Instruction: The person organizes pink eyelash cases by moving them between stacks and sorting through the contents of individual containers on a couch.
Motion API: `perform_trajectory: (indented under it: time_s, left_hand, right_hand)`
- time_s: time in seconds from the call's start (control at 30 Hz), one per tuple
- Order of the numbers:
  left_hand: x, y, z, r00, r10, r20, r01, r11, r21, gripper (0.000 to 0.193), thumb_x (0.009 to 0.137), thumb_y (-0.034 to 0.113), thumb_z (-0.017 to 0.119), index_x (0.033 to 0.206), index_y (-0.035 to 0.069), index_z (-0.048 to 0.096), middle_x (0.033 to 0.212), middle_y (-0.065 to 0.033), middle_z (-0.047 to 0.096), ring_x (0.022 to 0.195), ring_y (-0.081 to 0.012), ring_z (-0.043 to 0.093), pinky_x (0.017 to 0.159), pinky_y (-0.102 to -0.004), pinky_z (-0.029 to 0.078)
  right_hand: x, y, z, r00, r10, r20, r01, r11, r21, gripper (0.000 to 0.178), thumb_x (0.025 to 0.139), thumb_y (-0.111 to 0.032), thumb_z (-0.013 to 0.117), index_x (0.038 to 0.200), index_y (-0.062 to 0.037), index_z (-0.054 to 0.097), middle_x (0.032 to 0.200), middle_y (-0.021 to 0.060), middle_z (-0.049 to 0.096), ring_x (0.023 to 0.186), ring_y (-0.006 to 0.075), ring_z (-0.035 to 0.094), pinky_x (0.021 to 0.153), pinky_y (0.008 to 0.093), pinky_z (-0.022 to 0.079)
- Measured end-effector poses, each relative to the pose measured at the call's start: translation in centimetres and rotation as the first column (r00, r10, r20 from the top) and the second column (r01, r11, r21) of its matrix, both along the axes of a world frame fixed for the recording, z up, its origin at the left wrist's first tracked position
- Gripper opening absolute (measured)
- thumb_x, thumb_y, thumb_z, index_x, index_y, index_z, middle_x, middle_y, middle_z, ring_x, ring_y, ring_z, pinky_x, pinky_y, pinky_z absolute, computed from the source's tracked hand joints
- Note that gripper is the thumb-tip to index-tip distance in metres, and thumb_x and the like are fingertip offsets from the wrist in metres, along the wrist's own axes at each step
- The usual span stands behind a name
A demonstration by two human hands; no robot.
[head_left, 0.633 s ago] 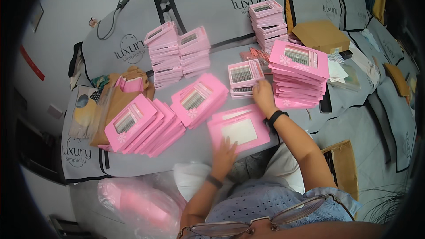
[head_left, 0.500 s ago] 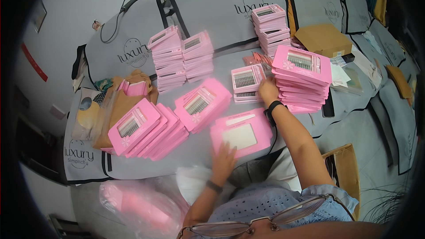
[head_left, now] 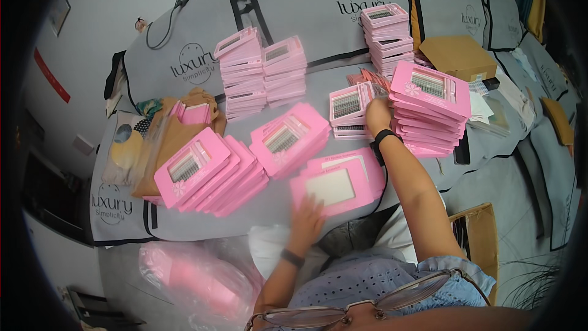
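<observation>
My left hand [head_left: 307, 217] grips the lower left edge of a pink cardboard sleeve [head_left: 299, 193], fingers on top. The sleeve has a large window showing white through it, and it lies askew over other pink sleeves [head_left: 375, 171]. My right hand [head_left: 378, 117] is closed on the right edge of a pink eyelash tray [head_left: 348, 105] with rows of dark lashes under a clear cover; its fingertips are partly hidden. This tray tops a short stack of similar trays [head_left: 349, 132]. Right of that hand rises a tall pile of sleeved lash boxes [head_left: 429, 116].
Sleeved boxes fan out at left [head_left: 211, 175] and centre [head_left: 291, 141]. Unsleeved tray stacks stand behind, at left [head_left: 242, 79] and right [head_left: 389, 43]. A brown cardboard box [head_left: 459, 58], a phone [head_left: 462, 147], a brown paper bag [head_left: 153, 165] and a plastic bag [head_left: 196, 282] lie around.
The top sleeve has slid left off the stack under my left hand, uncovering the sleeves beneath. My right hand has closed further around the tray's edge. The whole view has shifted slightly.
</observation>
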State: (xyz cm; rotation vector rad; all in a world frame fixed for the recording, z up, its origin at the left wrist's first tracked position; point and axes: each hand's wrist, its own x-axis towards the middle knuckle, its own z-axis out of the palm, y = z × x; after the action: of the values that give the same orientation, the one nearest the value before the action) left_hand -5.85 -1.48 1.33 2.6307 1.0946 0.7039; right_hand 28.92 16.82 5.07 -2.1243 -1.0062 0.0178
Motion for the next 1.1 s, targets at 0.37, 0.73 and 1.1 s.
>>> perform_trajectory:
  time_s: [0.37, 0.73, 1.1]
  left_hand:
    - [2.9, 1.1, 4.6, 1.0, -0.006, -0.02, 0.006, 0.999, 0.032, 0.04, 0.088, 0.024, 0.057, 0.124, 0.005, 0.054, 0.131, -0.0159, 0.049, 0.128, -0.0326, 0.039, 0.103, -0.0559, 0.026]
    - [15.3, 11.3, 4.1, 0.774, 0.321, 0.546, 0.155, 0.741, -0.654, 0.044, 0.087, 0.01, 0.062, 0.121, -0.007, 0.042, 0.101, -0.0215, 0.064, 0.093, -0.0276, 0.064, 0.079, -0.0354, 0.052]
    - [16.2, 11.3, 4.7, 0.475, 0.403, 0.782, 0.471, 0.634, -0.613, 0.047, 0.083, -0.005, 0.06, 0.127, -0.001, 0.045, 0.108, -0.0092, 0.058, 0.092, -0.0156, 0.059, 0.074, -0.0255, 0.055]
  right_hand:
    - [-3.1, -3.1, 5.4, 0.983, 0.128, -0.134, -0.082, 0.948, 0.308, 0.028, 0.084, -0.016, 0.048, 0.093, 0.0103, 0.052, 0.088, 0.0353, 0.058, 0.085, 0.0494, 0.058, 0.077, 0.049, 0.047]
    - [-2.1, -8.9, 4.1, 0.427, 0.352, -0.833, 0.143, 0.884, 0.446, 0.02, 0.089, -0.009, 0.049, 0.074, 0.0046, 0.051, 0.072, 0.0104, 0.053, 0.058, 0.0198, 0.058, 0.045, 0.0305, 0.057]
    - [-0.9, -10.8, 2.2, 0.307, 0.38, -0.873, 0.082, 0.903, 0.422, 0.019, 0.088, -0.004, 0.044, 0.095, 0.0135, 0.05, 0.088, 0.0192, 0.059, 0.071, 0.0296, 0.065, 0.06, 0.0364, 0.062]
